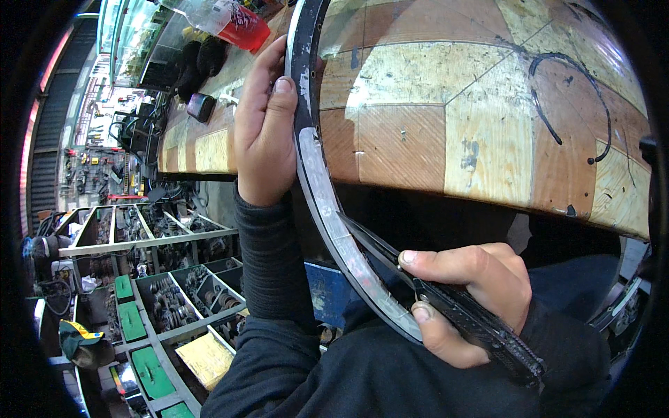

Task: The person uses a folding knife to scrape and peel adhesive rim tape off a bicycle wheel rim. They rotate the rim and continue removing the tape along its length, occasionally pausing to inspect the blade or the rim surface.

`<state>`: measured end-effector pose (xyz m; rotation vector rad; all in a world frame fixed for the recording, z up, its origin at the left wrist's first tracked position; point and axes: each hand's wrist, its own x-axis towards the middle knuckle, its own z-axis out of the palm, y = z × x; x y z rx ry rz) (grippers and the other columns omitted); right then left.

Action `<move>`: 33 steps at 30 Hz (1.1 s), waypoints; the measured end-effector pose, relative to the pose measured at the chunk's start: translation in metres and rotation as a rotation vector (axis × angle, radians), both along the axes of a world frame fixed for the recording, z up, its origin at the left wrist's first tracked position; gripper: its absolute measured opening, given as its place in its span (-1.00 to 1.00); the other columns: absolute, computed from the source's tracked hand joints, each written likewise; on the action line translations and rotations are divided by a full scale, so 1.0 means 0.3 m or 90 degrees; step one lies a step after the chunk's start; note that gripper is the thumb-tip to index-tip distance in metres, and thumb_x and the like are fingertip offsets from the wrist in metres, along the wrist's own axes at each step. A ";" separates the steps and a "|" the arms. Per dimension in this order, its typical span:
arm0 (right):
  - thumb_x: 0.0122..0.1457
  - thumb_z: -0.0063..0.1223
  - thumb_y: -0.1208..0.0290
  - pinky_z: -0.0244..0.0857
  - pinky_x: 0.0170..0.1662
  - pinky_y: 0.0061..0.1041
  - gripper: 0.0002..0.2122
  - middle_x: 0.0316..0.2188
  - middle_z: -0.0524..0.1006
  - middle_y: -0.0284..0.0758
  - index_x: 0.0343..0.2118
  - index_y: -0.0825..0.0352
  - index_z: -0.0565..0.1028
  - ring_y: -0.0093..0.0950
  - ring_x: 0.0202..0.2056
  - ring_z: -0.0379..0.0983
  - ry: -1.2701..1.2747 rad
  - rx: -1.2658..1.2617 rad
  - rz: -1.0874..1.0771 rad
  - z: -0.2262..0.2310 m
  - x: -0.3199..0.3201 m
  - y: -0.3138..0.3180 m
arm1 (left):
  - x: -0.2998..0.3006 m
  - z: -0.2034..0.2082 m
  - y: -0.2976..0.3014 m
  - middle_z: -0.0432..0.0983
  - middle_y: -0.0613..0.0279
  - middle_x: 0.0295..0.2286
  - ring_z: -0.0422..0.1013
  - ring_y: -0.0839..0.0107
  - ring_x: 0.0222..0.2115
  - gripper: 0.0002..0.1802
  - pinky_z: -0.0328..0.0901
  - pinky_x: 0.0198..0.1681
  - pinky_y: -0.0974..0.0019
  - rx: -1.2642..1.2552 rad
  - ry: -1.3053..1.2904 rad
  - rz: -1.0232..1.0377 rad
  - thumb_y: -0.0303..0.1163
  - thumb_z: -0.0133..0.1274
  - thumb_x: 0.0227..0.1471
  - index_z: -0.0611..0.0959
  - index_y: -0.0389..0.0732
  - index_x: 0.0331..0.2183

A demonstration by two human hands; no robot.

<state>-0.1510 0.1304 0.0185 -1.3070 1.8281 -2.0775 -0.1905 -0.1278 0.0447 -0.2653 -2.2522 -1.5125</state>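
Patchwork tabletop, hands well apart

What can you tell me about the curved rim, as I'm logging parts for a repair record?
The rim shows only as an arc, narrow and apparently metal: dark and scuffed higher up, with small holes, and paler along its lower stretch. It stands tilted, crossing the front edge of the table in view and running down toward the person's lap. The left hand grips its upper part; the tip of a pointed black tool in the right hand appears to touch the pale stretch.
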 end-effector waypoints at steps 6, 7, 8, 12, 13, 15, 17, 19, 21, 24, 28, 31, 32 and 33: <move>-0.06 0.12 0.49 0.41 -0.54 -0.57 -0.66 -0.54 0.57 -0.26 -0.17 0.44 0.44 -0.53 -0.66 0.49 -0.045 0.026 0.037 0.013 0.003 0.018 | 0.002 -0.004 -0.016 0.46 -0.02 -0.07 0.40 0.40 -0.05 -0.53 0.22 0.07 0.41 0.007 -0.001 -0.003 -0.44 -0.26 0.27 0.26 -0.43 0.16; -0.06 0.12 0.48 0.41 -0.54 -0.57 -0.67 -0.53 0.57 -0.25 -0.17 0.44 0.44 -0.53 -0.66 0.49 -0.047 0.030 0.038 0.016 0.004 0.024 | -0.001 -0.007 -0.015 0.46 -0.02 -0.07 0.40 0.40 -0.05 -0.53 0.22 0.07 0.41 0.009 0.001 -0.009 -0.44 -0.26 0.27 0.26 -0.42 0.17; -0.05 0.12 0.48 0.41 -0.55 -0.57 -0.67 -0.53 0.58 -0.25 -0.17 0.44 0.44 -0.53 -0.67 0.49 -0.042 0.026 0.031 0.014 0.007 0.025 | -0.003 -0.009 -0.014 0.46 -0.02 -0.07 0.40 0.40 -0.05 -0.53 0.23 0.06 0.41 0.009 0.004 -0.014 -0.44 -0.26 0.28 0.26 -0.42 0.17; -0.03 0.11 0.46 0.41 -0.57 -0.57 -0.68 -0.54 0.58 -0.24 -0.18 0.45 0.45 -0.53 -0.69 0.48 -0.014 -0.007 0.011 -0.002 0.014 0.018 | -0.001 -0.004 -0.011 0.47 -0.01 -0.08 0.40 0.40 -0.05 -0.53 0.23 0.07 0.41 0.012 0.003 -0.019 -0.43 -0.25 0.28 0.27 -0.42 0.16; -0.02 0.11 0.46 0.41 -0.58 -0.57 -0.69 -0.55 0.58 -0.24 -0.18 0.45 0.45 -0.53 -0.70 0.48 -0.014 -0.011 0.022 0.000 0.011 0.020 | 0.003 -0.001 -0.017 0.47 -0.01 -0.08 0.40 0.40 -0.05 -0.53 0.23 0.07 0.41 0.007 0.004 -0.016 -0.43 -0.25 0.28 0.27 -0.42 0.16; -0.02 0.10 0.46 0.41 -0.58 -0.57 -0.69 -0.57 0.58 -0.24 -0.18 0.45 0.45 -0.52 -0.71 0.48 -0.018 -0.007 0.025 0.002 0.015 0.028 | -0.003 -0.005 -0.016 0.47 -0.01 -0.08 0.40 0.40 -0.05 -0.53 0.23 0.07 0.41 0.011 0.007 -0.024 -0.42 -0.24 0.28 0.27 -0.42 0.16; -0.01 0.10 0.46 0.41 -0.59 -0.57 -0.70 -0.59 0.57 -0.24 -0.18 0.45 0.46 -0.52 -0.71 0.48 -0.027 -0.007 0.028 -0.003 0.022 0.030 | -0.004 -0.009 -0.018 0.47 -0.01 -0.07 0.40 0.39 -0.04 -0.53 0.23 0.07 0.41 0.018 0.010 -0.029 -0.43 -0.24 0.28 0.27 -0.42 0.16; -0.01 0.10 0.46 0.41 -0.60 -0.57 -0.70 -0.60 0.57 -0.24 -0.19 0.45 0.46 -0.52 -0.71 0.48 -0.032 -0.014 0.031 -0.010 0.026 0.027 | 0.002 -0.009 -0.025 0.47 -0.01 -0.07 0.41 0.38 -0.04 -0.54 0.24 0.07 0.41 0.018 0.011 -0.024 -0.44 -0.24 0.28 0.28 -0.42 0.16; -0.01 0.10 0.46 0.40 -0.61 -0.57 -0.70 -0.60 0.57 -0.24 -0.19 0.45 0.47 -0.52 -0.71 0.48 -0.031 -0.010 0.022 -0.009 0.028 0.033 | -0.008 -0.016 -0.018 0.47 -0.02 -0.07 0.41 0.37 -0.04 -0.54 0.24 0.07 0.40 0.031 0.011 -0.024 -0.44 -0.25 0.28 0.28 -0.42 0.16; -0.02 0.11 0.46 0.40 -0.62 -0.57 -0.71 -0.61 0.57 -0.24 -0.20 0.46 0.47 -0.52 -0.71 0.48 -0.027 -0.006 0.026 -0.008 0.024 0.036 | -0.009 -0.017 -0.018 0.47 -0.03 -0.07 0.42 0.36 -0.04 -0.55 0.25 0.07 0.39 0.034 0.008 -0.014 -0.46 -0.25 0.28 0.28 -0.42 0.15; -0.04 0.12 0.46 0.42 -0.59 -0.55 -0.70 -0.61 0.56 -0.23 -0.21 0.46 0.47 -0.50 -0.69 0.50 -0.031 -0.001 0.041 -0.009 0.028 0.051 | -0.007 -0.007 -0.019 0.37 -0.15 0.01 0.35 0.15 0.05 -0.53 0.19 0.17 0.23 -0.004 0.000 -0.017 -0.46 -0.31 0.27 0.24 -0.50 0.15; -0.05 0.13 0.47 0.44 -0.57 -0.53 -0.69 -0.61 0.56 -0.23 -0.21 0.47 0.47 -0.46 -0.68 0.51 -0.030 0.008 0.060 -0.009 0.026 0.062 | -0.001 -0.003 0.005 0.32 -0.22 0.05 0.32 0.05 0.09 -0.52 0.16 0.23 0.15 0.059 -0.007 0.001 -0.45 -0.33 0.27 0.21 -0.54 0.14; -0.06 0.13 0.47 0.44 -0.57 -0.52 -0.69 -0.61 0.56 -0.23 -0.21 0.47 0.47 -0.45 -0.68 0.51 -0.031 0.011 0.065 -0.009 0.028 0.066 | -0.001 -0.003 0.014 0.32 -0.22 0.06 0.32 0.05 0.09 -0.52 0.16 0.23 0.16 0.096 -0.008 0.006 -0.45 -0.32 0.27 0.22 -0.54 0.14; -0.06 0.13 0.48 0.43 -0.56 -0.51 -0.69 -0.61 0.56 -0.23 -0.22 0.47 0.48 -0.44 -0.68 0.51 -0.033 0.015 0.070 -0.009 0.029 0.070 | -0.001 0.004 0.006 0.32 -0.21 0.06 0.32 0.05 0.09 -0.52 0.17 0.22 0.16 0.048 -0.015 0.014 -0.45 -0.32 0.27 0.22 -0.53 0.14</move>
